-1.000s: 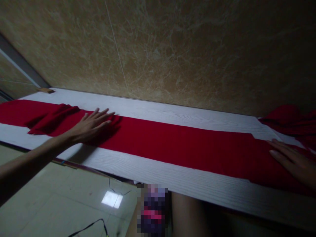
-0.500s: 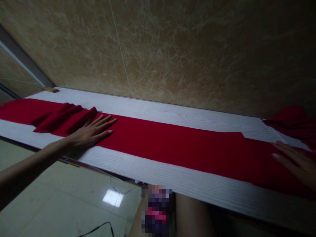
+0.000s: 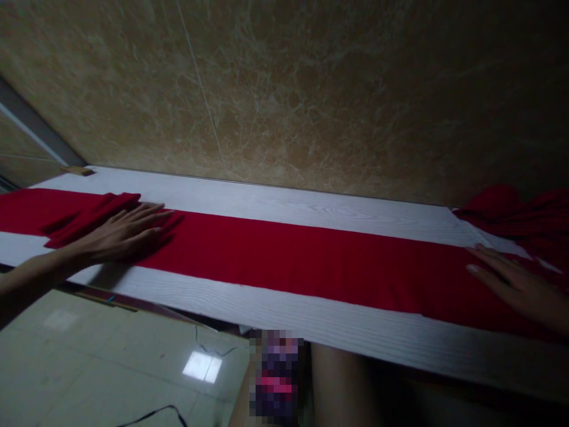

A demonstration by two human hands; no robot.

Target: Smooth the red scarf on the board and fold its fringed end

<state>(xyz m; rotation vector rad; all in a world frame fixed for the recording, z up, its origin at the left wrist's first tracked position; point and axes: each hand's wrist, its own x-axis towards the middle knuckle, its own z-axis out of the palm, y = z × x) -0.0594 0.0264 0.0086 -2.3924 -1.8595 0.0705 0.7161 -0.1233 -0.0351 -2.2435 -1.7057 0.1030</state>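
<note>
While I lean over the white wooden board [image 3: 284, 317], my left hand [image 3: 122, 231] lies flat and released on the red cloth [image 3: 288, 261], fingers spread and pointing along its length, palm down, gripping nothing. Just left of that hand the cloth is bunched into a few raised folds [image 3: 84, 216], and beyond the folds it runs on flat toward the board's left end. A small brown block [image 3: 77, 171] sits at the far left corner of the board, against the marbled wall [image 3: 311, 89]. From my left hand rightward the cloth stretches smooth down the middle of the board, with a bare white strip of board on either side of it. At the right end my right hand [image 3: 518, 287] also rests open on the cloth, fingers extended and loose, pressing down rather than grasping. Past that hand, at the board's far right corner, more red fabric [image 3: 520, 213] lies in a rumpled heap. Below the board's near edge I see pale floor tiles [image 3: 111, 362] with a bright reflection and a thin dark cable [image 3: 155, 412].
</note>
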